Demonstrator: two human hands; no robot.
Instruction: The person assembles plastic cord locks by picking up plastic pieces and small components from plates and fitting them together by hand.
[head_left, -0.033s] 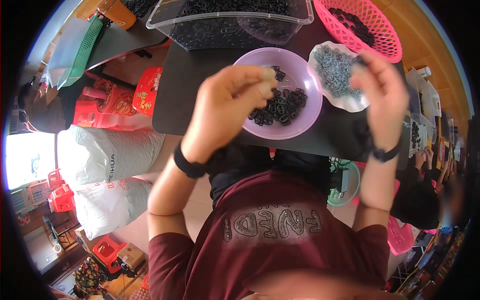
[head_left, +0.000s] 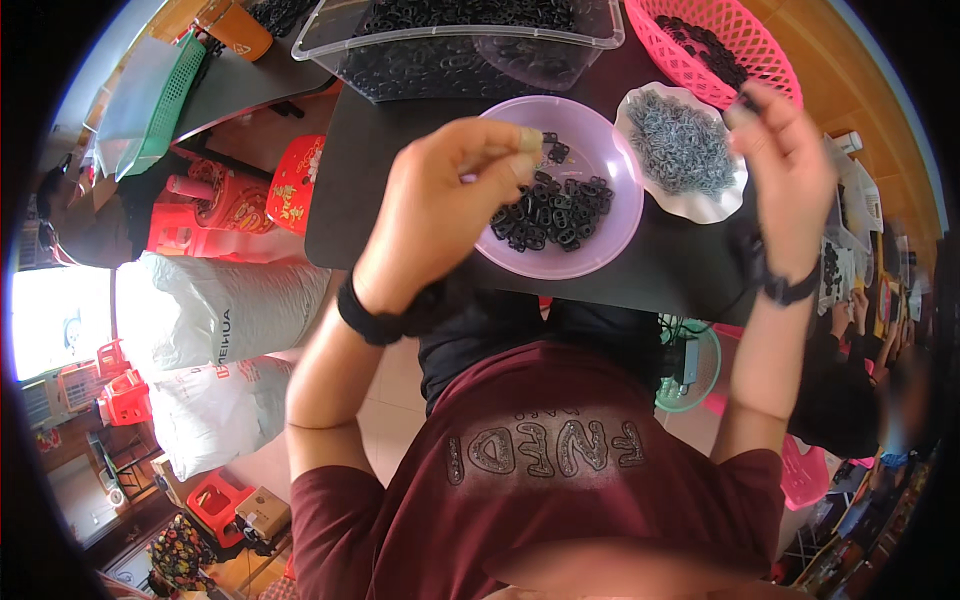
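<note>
My left hand (head_left: 435,200) is above the left side of a purple bowl (head_left: 612,150), thumb and fingertips pinched together. What is between them, if anything, is too small to make out. Small black plastic pieces (head_left: 562,215) with holes lie heaped in the bowl, partly behind the hand. My right hand (head_left: 795,165) pinches a small black piece (head_left: 745,100) beside the near edge of a pink openwork basket (head_left: 785,78), which holds more black pieces. Under and left of that hand, a white wavy-rimmed dish (head_left: 705,210) is full of small silvery metal parts (head_left: 680,148).
A clear plastic bin (head_left: 470,45) full of black pieces stands at the table's back. Left are a red stool (head_left: 297,185), white sacks (head_left: 215,310) and a side table holding a green basket (head_left: 170,105) and an orange cup (head_left: 235,30). Another person's hands (head_left: 850,310) appear at far right.
My right hand has moved from over the metal parts up and right to the pink basket's edge. The left hand has shifted slightly left, still pinched.
</note>
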